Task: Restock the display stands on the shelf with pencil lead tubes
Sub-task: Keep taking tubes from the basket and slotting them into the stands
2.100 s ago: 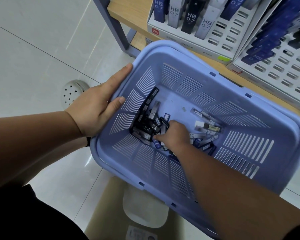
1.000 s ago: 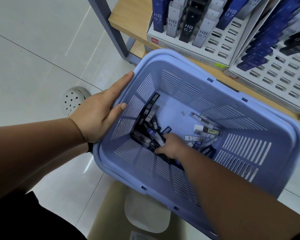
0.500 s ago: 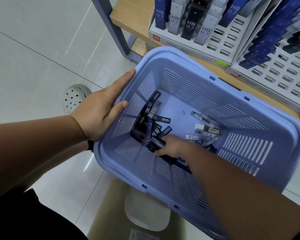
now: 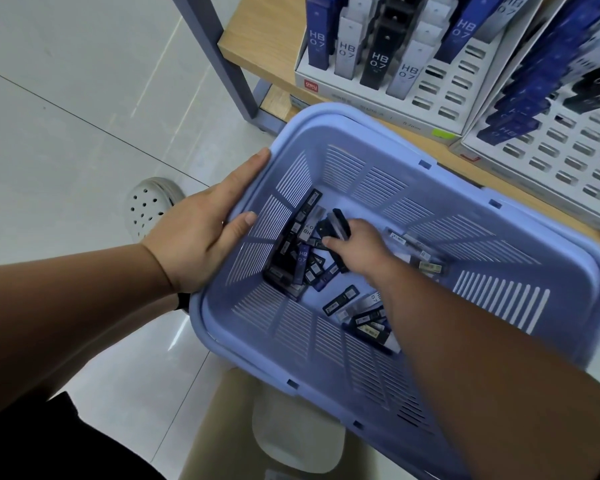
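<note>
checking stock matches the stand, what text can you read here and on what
"HB 0.7": on the upright tubes in the left display stand.
"HB 0.7": on a blue tube in the basket.
Red logo on the stand front, barcode labels on basket tubes, print on the right stand's tubes: too blurred to read.

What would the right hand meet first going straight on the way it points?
Likely the loose lead tubes piled against the basket's slatted side wall, up-left of the right hand, which pinches dark tubes. The wall comes right behind them; depth is unclear.
</note>
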A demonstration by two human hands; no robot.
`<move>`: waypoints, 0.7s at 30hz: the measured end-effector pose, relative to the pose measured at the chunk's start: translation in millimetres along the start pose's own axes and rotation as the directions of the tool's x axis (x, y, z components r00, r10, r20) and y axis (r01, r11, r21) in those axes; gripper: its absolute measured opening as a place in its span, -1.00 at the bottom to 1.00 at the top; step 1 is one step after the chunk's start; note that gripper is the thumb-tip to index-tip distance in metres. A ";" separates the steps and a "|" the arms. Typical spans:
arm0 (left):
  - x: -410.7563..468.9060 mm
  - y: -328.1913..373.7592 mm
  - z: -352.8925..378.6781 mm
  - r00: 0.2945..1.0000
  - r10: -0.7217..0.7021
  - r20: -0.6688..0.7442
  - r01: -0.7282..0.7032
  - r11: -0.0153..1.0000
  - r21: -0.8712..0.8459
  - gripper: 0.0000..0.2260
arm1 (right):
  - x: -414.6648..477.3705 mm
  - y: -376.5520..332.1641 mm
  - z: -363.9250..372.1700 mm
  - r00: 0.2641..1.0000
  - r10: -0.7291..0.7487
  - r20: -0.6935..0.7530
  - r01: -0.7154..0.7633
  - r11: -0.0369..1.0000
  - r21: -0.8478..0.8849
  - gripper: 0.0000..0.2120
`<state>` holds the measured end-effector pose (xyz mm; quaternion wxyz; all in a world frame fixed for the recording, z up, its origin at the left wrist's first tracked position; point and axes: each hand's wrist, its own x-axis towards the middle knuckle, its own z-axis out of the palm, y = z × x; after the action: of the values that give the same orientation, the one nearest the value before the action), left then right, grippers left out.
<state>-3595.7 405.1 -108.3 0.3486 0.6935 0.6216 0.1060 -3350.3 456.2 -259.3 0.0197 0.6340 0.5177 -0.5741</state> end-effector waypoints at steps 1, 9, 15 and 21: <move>-0.1 -0.2 0.2 1.000 0.001 -0.001 -0.001 1.000 0.000 -0.43 | 2.4 -3.7 8.4 1.000 -0.023 0.008 0.024 0.999 -0.025 -0.80; -0.3 -0.8 0.5 1.000 -0.003 -0.001 0.003 1.000 -0.013 -0.43 | -5.3 -7.5 40.6 0.994 -0.010 0.106 0.010 1.000 -0.002 -0.84; -1.0 -1.2 0.4 1.000 0.001 -0.010 -0.001 1.000 -0.018 -0.43 | -7.2 -2.4 53.5 0.992 0.006 0.123 0.004 0.997 -0.081 -0.74; -0.5 -1.1 0.1 1.000 0.005 -0.005 -0.006 1.000 -0.012 -0.43 | -8.6 -7.4 63.2 0.998 0.029 0.058 -0.023 0.993 -0.113 -0.34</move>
<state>-3596.6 404.6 -109.0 0.3511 0.6928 0.6198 0.1125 -3398.3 415.0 -270.1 0.0784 0.6212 0.5401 -0.5624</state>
